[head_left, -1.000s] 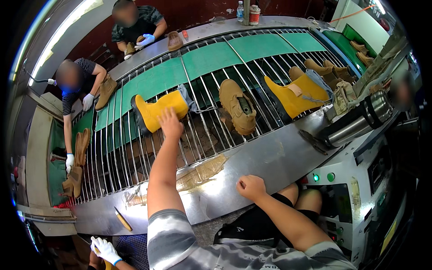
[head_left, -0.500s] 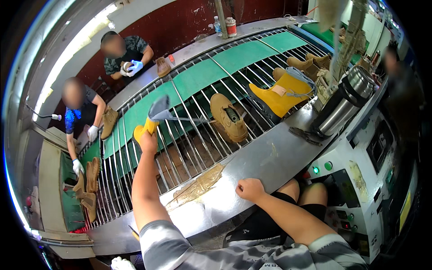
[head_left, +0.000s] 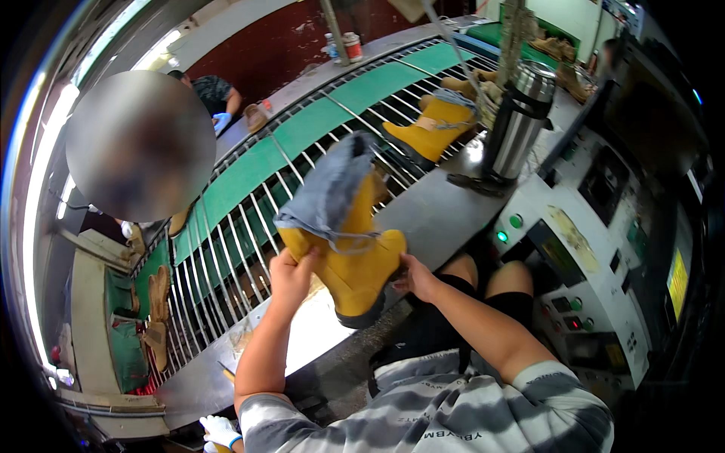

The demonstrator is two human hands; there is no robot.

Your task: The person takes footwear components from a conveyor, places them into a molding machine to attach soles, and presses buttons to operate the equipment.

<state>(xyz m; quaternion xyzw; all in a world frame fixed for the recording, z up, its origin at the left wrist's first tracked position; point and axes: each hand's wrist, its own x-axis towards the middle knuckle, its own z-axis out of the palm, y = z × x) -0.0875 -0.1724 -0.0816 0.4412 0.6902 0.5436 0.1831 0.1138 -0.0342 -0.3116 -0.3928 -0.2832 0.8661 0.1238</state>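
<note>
In front of me, over the metal ledge, I hold a yellow boot (head_left: 351, 264) with a grey-blue fabric collar (head_left: 325, 189) and a dark sole. My left hand (head_left: 291, 278) grips its yellow upper near the collar, thumb on the near side. At the right end of the boot, my right hand (head_left: 418, 278) has its fingers curled round the edge by the sole; the fingertips are partly hidden. Another yellow boot (head_left: 434, 128) with grey laces lies on the rails farther off. A brown shoe behind the held boot is mostly covered.
Metal rails (head_left: 226, 241) with a green strip (head_left: 302, 128) run along the ledge (head_left: 430, 219). A steel flask (head_left: 521, 121) stands at right beside a control panel (head_left: 581, 249). Brown shoes (head_left: 156, 317) lie at left. Co-workers are across the rails; a white-gloved hand (head_left: 219, 430) shows below.
The yellow boot has come from over the rails toward me, its grey-blue collar now in full view. My right hand has left the ledge and taken hold of it too. The view has shifted.
</note>
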